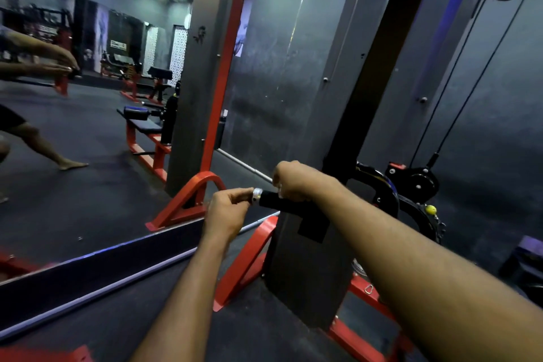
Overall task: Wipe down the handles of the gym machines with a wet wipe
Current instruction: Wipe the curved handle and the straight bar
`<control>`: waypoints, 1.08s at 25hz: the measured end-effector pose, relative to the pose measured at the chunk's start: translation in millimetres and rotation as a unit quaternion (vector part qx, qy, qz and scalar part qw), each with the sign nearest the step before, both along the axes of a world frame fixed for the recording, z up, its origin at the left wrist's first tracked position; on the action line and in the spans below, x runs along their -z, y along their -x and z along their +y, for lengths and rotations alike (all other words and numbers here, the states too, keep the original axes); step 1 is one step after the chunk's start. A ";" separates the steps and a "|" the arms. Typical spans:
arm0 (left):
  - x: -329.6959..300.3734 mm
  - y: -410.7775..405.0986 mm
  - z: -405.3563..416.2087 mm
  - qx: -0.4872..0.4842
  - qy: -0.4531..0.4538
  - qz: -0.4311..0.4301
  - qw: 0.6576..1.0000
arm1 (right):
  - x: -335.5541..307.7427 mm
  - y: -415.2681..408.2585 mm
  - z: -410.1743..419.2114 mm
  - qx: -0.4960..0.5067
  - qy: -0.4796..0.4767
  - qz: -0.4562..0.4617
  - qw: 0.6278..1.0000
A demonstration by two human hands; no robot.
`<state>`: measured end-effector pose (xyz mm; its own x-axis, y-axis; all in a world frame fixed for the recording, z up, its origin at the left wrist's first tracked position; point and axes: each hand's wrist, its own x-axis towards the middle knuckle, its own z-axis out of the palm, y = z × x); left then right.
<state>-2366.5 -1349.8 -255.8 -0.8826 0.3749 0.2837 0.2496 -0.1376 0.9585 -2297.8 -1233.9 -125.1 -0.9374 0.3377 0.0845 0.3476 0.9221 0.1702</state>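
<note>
A black machine handle (269, 199) with a silver end cap (257, 193) juts out to the left in front of the grey and red cable machine (311, 244). My left hand (227, 211) pinches the silver end of the handle with curled fingers. From above, my right hand (289, 181) grips the black grip, and a sliver of white, perhaps the wipe, shows under its fingers. The rest of the wipe is hidden.
A large wall mirror (88, 141) on the left reflects my arms, the machine's red base and red benches. Red frame feet (244, 261) lie on the dark floor below my hands. Cables and a black pulley (423, 182) hang at the right.
</note>
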 end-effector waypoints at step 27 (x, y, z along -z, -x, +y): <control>1.7 -11.1 0.8 -0.024 -0.023 -0.011 0.999 | -11.5 -20.9 -21.2 -0.011 -0.141 -0.098 0.985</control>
